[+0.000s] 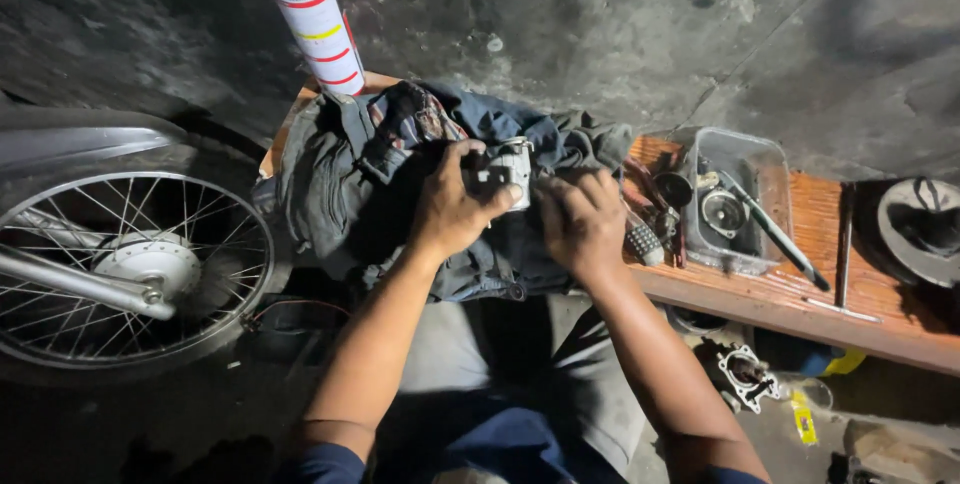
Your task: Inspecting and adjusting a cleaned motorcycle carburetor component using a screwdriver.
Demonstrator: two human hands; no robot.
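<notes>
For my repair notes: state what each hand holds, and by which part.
Left hand grips a small grey metal engine part by its left side. Right hand rests on the dark cloth beside it; any grip cannot be told.

Small grey metal engine part (505, 172) on crumpled dark cloth (340, 174) atop wooden plank bench (800, 294); spray can (310, 14) behind cloth, clear plastic tray (775, 169) right, spoked motorcycle wheel (130, 274) left.

Wooden bench (800, 294): dark cloth (340, 184), clear tray (745, 159) (parts inside), spray can (312, 14).
</notes>
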